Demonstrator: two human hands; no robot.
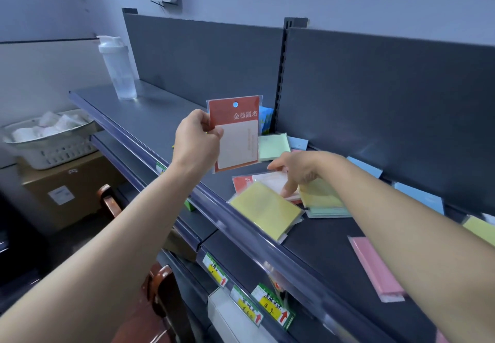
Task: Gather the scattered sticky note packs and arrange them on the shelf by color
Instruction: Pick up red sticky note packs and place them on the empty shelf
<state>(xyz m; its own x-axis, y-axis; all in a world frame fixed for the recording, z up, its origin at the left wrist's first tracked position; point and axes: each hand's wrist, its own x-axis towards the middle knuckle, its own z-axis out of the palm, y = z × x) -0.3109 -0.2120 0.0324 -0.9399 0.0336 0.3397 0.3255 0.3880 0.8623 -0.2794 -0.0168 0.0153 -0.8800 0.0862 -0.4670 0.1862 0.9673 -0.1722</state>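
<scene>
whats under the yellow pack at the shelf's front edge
The yellow pack lies partly over a red-and-white pack, whose upper part shows and which the right hand touches. The rest of it, and anything else beneath, is covered.

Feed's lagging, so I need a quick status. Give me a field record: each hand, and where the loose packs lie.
left hand: holds red pack upright above the shelf
right hand: fingers on second red pack lying flat; grip unclear
yellow pack: shelf's front edge, overlapping second red pack
green pack: flat, near back panel
blue packs: leaning on back panel
pink pack: flat, front right
bottle: standing, shelf's far left
</scene>
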